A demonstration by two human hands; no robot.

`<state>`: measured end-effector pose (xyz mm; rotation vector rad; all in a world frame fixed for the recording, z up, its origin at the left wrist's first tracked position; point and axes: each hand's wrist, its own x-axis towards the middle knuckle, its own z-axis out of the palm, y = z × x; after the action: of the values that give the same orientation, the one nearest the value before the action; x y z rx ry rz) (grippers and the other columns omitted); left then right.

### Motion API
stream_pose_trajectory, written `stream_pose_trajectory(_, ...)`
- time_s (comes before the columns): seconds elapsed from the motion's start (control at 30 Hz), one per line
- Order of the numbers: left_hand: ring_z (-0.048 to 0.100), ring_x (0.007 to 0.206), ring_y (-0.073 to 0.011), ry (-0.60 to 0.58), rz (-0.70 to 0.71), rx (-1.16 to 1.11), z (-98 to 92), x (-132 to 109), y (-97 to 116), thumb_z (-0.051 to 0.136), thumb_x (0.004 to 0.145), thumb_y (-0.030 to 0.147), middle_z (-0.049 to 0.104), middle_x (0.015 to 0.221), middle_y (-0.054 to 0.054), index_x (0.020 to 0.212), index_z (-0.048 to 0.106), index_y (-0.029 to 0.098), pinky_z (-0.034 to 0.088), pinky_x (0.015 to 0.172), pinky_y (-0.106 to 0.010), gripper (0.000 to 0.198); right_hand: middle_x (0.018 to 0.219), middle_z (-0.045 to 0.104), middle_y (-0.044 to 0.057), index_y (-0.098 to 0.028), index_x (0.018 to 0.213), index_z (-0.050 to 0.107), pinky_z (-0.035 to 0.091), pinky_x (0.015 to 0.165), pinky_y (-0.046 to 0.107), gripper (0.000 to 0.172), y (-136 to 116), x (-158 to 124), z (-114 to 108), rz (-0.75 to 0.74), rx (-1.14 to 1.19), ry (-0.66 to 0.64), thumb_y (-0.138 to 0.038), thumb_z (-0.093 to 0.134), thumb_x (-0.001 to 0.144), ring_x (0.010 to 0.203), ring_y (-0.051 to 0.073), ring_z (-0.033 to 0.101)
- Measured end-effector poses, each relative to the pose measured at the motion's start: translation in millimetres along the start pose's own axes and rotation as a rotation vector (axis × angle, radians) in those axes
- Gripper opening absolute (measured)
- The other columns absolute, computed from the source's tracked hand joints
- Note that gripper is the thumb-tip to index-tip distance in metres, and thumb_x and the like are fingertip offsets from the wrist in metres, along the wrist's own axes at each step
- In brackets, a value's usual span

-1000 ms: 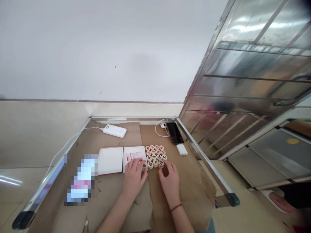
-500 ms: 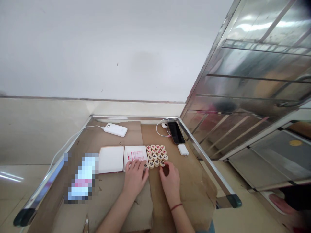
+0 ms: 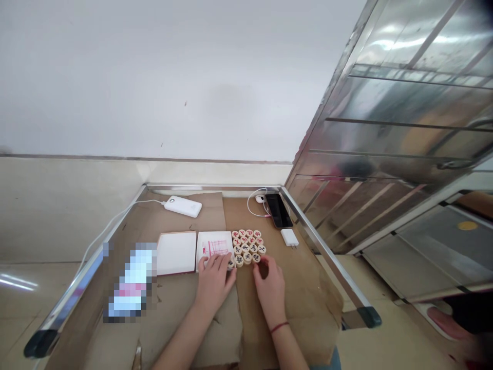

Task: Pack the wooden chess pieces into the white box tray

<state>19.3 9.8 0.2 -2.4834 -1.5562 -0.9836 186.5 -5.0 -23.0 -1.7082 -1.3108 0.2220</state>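
The discs (image 3: pixel 245 247) beside the white box (image 3: pixel 213 236) looked light, hard, best pinched rimwise, the right hand (image 3: pixel 271 279) loosely curved, the left hand (image 3: pixel 212 277) bent, both holds unclear.

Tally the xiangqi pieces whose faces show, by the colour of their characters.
Red-character xiangqi pieces: 8
Black-character xiangqi pieces: 8, including the one partly covered by the left hand
Total: 16 visible faces; anything hidden beneath cannot be counted.
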Motion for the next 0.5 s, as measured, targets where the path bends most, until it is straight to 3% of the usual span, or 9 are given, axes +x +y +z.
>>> stream_pose_trajectory(0.2, 0.063, 0.093, -0.0227, -0.039, -0.009, -0.002, -0.3, -0.3, -0.5, 0.048, 0.091, 0.026, 0.071, 0.1, -0.007, 0.115, 0.059, 0.02, 0.038, 0.089, -0.042, 0.026, 0.093, 0.063, 0.01, -0.018, 0.097, 0.058, 0.049, 0.079, 0.039, 0.017, -13.4, -5.0, -4.7, -0.205, -0.035, 0.127, -0.029, 0.052, 0.085, 0.089, 0.024, 0.057)
stream_pose_trajectory(0.37, 0.064, 0.096, -0.0211, -0.042, -0.043, -0.047, 0.1, -1.2, -1.0, 0.05, 0.091, 0.024, 0.069, 0.108, -0.006, 0.115, 0.058, 0.023, 0.036, 0.091, -0.042, 0.026, 0.095, 0.064, 0.008, -0.021, 0.112, 0.057, 0.052, 0.077, 0.034, 0.027, -26.7, -9.8, -8.0, -0.404, 0.054, -0.192, -0.016, 0.048, 0.087, 0.087, 0.02, 0.06)
stream_pose_trajectory(0.5, 0.064, 0.1, -0.0199, -0.025, -0.051, -0.116, 0.0, -1.8, -1.2, 0.051, 0.089, 0.02, 0.069, 0.111, -0.005, 0.111, 0.058, 0.025, 0.035, 0.09, -0.04, 0.024, 0.092, 0.064, 0.007, -0.021, 0.113, 0.057, 0.053, 0.076, 0.034, 0.03, -29.4, -9.7, -6.9, -0.407, 0.068, -0.304, -0.014, 0.046, 0.086, 0.084, 0.019, 0.061)
